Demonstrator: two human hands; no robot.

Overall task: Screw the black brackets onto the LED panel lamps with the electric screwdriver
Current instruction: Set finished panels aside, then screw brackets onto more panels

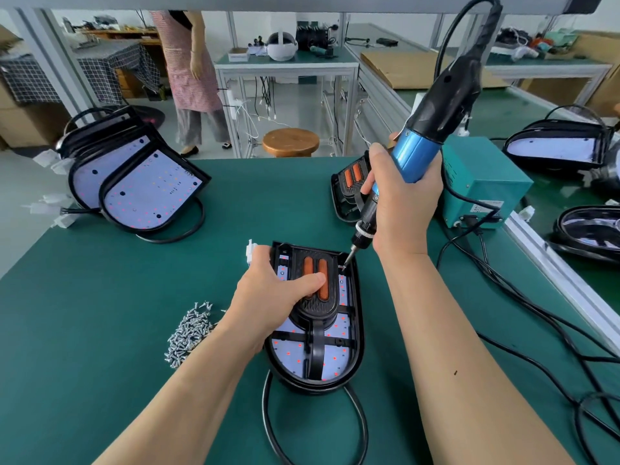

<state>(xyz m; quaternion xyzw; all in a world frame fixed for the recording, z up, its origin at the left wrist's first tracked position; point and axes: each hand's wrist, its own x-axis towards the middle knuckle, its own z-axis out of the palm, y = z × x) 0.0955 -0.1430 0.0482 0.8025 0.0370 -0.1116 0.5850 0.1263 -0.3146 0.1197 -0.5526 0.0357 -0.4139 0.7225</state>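
An LED panel lamp [339,360] lies face up on the green table in front of me, with a black bracket [315,307] bearing two orange strips laid over it. My left hand [271,293] grips the lamp's upper left edge, its thumb pressing on the bracket. My right hand [402,199] grips the blue and black electric screwdriver [426,135], held tilted. The bit's tip [345,265] touches the bracket's upper right corner. A pile of silver screws [189,332] lies left of the lamp.
Two stacked lamps [134,186] lean at the back left. Several more brackets [349,189] sit behind my right hand. A teal power box [483,176] with black cables [536,317] stands on the right. More lamps [557,146] rest on the neighbouring bench. A person in an apron [191,72] stands beyond the table.
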